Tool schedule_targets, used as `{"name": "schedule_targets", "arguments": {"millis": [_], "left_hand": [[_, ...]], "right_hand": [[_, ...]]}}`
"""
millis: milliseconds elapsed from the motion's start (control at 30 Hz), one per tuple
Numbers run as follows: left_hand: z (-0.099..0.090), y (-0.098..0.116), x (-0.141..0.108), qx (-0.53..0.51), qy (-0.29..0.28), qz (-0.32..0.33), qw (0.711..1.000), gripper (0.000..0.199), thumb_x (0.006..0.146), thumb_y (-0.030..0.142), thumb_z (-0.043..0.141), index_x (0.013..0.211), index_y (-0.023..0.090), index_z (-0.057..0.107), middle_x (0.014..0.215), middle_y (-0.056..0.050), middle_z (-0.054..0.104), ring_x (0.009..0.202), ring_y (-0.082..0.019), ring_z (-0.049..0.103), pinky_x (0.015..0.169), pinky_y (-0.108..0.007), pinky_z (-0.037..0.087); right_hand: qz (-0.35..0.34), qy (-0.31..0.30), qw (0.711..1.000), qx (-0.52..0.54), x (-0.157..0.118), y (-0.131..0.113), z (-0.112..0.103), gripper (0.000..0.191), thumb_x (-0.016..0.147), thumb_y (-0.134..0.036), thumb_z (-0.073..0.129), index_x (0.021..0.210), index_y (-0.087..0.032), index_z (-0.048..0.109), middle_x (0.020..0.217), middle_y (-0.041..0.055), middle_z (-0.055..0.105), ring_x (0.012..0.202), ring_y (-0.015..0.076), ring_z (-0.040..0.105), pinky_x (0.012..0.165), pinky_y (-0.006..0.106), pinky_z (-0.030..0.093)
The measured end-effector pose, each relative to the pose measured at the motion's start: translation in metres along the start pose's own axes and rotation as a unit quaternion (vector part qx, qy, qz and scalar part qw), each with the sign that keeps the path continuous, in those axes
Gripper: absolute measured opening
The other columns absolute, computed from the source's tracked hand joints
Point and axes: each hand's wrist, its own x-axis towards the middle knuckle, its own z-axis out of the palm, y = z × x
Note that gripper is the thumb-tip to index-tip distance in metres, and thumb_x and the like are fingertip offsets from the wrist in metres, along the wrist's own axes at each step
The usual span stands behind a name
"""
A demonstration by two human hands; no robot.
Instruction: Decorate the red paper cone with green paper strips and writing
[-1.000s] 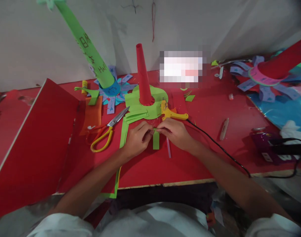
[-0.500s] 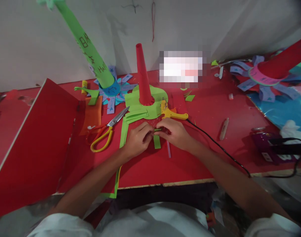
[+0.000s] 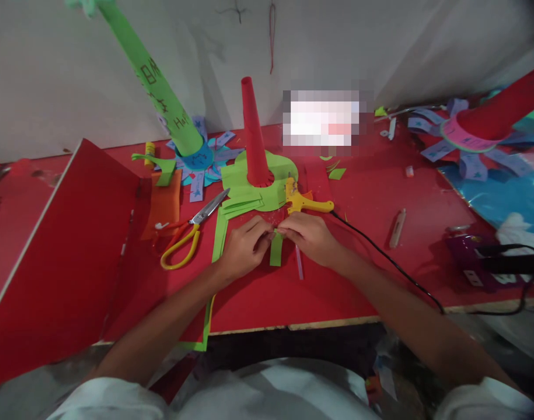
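Note:
A short green paper strip (image 3: 276, 251) hangs down between my two hands above the red table. My left hand (image 3: 248, 245) pinches its upper end from the left, fingers curled. From the other side, my right hand (image 3: 308, 233) pinches the same end with thumb and forefinger. Fingertips hide the top of the strip. Just beyond my right hand lies a yellow glue gun (image 3: 308, 203) with a black cord. A clear glue stick (image 3: 299, 262) rests below that hand. Behind both hands, a red paper cone (image 3: 254, 137) stands on a green petal-shaped paper base (image 3: 282, 195).
Scissors (image 3: 183, 245) with yellow and red handles lie left of my hands, near green paper strips (image 3: 220, 233). A red board (image 3: 60, 256) leans at the left. A green paper tube (image 3: 155, 87) stands behind. A cutter (image 3: 397, 228) and a purple box (image 3: 472, 259) are right.
The green strip's hanging part has shifted slightly left and down, and its upper end is now more hidden by my fingers. My right hand has dipped a little; the left barely moves.

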Motion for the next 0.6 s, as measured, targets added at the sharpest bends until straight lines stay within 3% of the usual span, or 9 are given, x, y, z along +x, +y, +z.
{"name": "schedule_targets", "arguments": {"millis": [200, 400, 600], "left_hand": [[-0.001, -0.001, 0.000, -0.004, -0.005, -0.011, 1.000, 0.011, 0.102, 0.017, 0.051, 0.093, 0.019, 0.057, 0.085, -0.002, 0.060, 0.075, -0.013, 0.056, 0.067, -0.026, 0.042], [-0.001, 0.001, 0.001, 0.002, 0.009, -0.004, 1.000, 0.012, 0.101, 0.015, 0.051, 0.091, 0.020, 0.056, 0.085, -0.003, 0.062, 0.076, -0.014, 0.058, 0.066, -0.026, 0.043], [0.000, -0.001, 0.000, 0.007, 0.029, -0.022, 0.999, 0.011, 0.098, 0.012, 0.054, 0.091, 0.020, 0.057, 0.086, -0.002, 0.061, 0.076, -0.014, 0.058, 0.067, -0.026, 0.044]], "right_hand": [[0.041, 0.004, 0.999, 0.002, 0.001, -0.001, -0.006, 0.053, 0.110, -0.053, 0.031, 0.092, -0.021, 0.069, 0.084, 0.0058, 0.071, 0.079, 0.0191, 0.063, 0.074, 0.031, 0.046], [0.023, 0.015, 1.000, -0.011, 0.004, -0.003, -0.012, 0.041, 0.108, -0.045, 0.043, 0.090, -0.022, 0.072, 0.085, 0.0055, 0.074, 0.082, 0.0204, 0.066, 0.078, 0.034, 0.049], [0.016, 0.035, 0.999, 0.028, 0.004, -0.008, -0.013, 0.035, 0.110, -0.028, 0.036, 0.126, -0.024, 0.068, 0.109, 0.0070, 0.076, 0.102, 0.0203, 0.070, 0.092, 0.036, 0.053]]}}
